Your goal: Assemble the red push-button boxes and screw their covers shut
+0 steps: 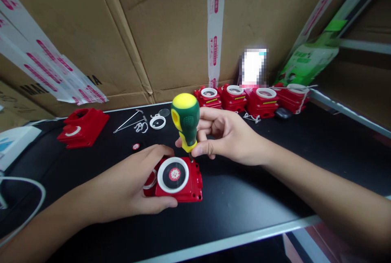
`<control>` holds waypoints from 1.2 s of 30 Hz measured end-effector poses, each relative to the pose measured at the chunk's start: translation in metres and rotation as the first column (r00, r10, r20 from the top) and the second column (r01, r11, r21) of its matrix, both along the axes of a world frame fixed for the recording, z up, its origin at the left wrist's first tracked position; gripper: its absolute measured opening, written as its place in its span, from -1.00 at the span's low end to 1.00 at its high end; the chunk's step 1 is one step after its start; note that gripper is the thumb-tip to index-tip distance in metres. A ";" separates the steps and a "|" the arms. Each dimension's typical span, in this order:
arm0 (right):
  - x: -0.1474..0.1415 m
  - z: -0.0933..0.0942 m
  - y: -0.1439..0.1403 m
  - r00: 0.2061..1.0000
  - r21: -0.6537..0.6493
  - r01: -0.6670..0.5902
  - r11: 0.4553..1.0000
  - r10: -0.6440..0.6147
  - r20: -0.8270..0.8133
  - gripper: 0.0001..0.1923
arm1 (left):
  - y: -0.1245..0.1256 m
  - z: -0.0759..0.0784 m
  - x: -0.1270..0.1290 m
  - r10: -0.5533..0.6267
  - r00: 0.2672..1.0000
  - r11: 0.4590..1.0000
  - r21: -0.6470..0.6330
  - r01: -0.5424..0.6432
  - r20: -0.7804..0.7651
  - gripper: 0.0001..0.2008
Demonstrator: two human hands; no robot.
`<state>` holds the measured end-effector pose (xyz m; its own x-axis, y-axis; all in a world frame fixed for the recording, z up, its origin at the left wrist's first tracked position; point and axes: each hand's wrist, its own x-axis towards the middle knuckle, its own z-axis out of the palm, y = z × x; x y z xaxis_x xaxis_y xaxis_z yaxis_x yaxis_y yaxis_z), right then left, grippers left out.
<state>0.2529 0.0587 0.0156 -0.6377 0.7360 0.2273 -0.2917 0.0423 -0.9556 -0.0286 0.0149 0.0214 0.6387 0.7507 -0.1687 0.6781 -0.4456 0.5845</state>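
My left hand [134,185] is closed around the left side of a red housing [180,194] that lies on the black table. On its top sits a white ring [159,179] around a black disc with a red and white emblem [174,174]. A short screwdriver [187,120] with a green and yellow handle stands nearly upright over the housing's far right corner. The fingers of my right hand [226,136] pinch it low on the handle, and its tip meets the corner, where the screw itself is too small to make out.
Several similar red housings [233,98] stand along the back right. Another red housing [87,126] is at the left. Between them lie thin metal rods [130,121], a loose white ring [158,122] and a small emblem disc [136,146]. A dark mouse-like object [283,112] lies at right.
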 end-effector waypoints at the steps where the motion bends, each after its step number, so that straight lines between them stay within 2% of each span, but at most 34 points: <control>1: 0.000 0.000 0.000 1.000 0.019 0.023 1.000 -0.023 0.004 -0.41 | 0.000 0.000 -0.001 -0.002 1.000 1.000 0.006 0.002 0.001 -0.36; 4: 0.000 -0.001 0.000 0.997 0.075 0.074 0.994 -0.074 -0.008 -0.39 | 0.000 0.000 -0.002 -0.010 1.000 0.999 0.031 0.010 0.003 -0.33; 8: -0.003 -0.001 -0.005 0.995 0.081 0.103 0.991 -0.101 -0.019 -0.48 | 0.001 -0.001 0.000 0.003 1.000 0.999 0.041 -0.003 -0.007 -0.36; 12: -0.010 -0.005 -0.018 0.971 0.130 0.237 0.963 -0.235 -0.034 -0.56 | 0.000 -0.001 0.004 0.012 1.000 1.000 0.005 -0.012 0.022 -0.41; 18: -0.018 -0.009 -0.028 0.931 0.162 0.365 0.917 -0.361 -0.051 -0.45 | -0.002 -0.002 0.007 0.040 0.999 0.999 0.002 -0.040 0.029 -0.41; 21: -0.011 -0.005 -0.022 0.951 0.184 0.299 0.936 -0.308 0.023 -0.48 | -0.001 -0.002 0.006 0.028 0.999 1.000 -0.008 -0.028 0.017 -0.41; 24: 0.002 0.002 -0.012 0.983 0.199 0.116 0.973 -0.141 0.115 -0.59 | 0.000 -0.004 0.002 0.018 1.000 0.999 -0.030 -0.017 0.015 -0.36; 27: 0.013 0.008 -0.003 0.985 0.247 -0.049 0.968 0.006 0.173 -0.73 | 0.001 -0.007 -0.002 -0.007 0.999 0.999 -0.042 0.009 0.047 -0.31; 29: 0.017 0.009 0.001 0.979 0.274 -0.116 0.955 0.064 0.193 -0.76 | 0.002 -0.009 -0.004 -0.022 0.998 0.999 -0.037 0.024 0.056 -0.30; 32: 0.016 0.008 0.004 0.976 0.302 -0.128 0.945 0.066 0.206 -0.77 | 0.002 -0.011 -0.005 -0.026 0.998 0.999 -0.032 0.027 0.051 -0.31; 36: 0.012 0.008 0.001 0.976 0.399 -0.053 0.916 -0.037 0.215 -0.77 | 0.002 -0.010 -0.004 -0.016 0.998 1.000 -0.014 0.017 0.062 -0.33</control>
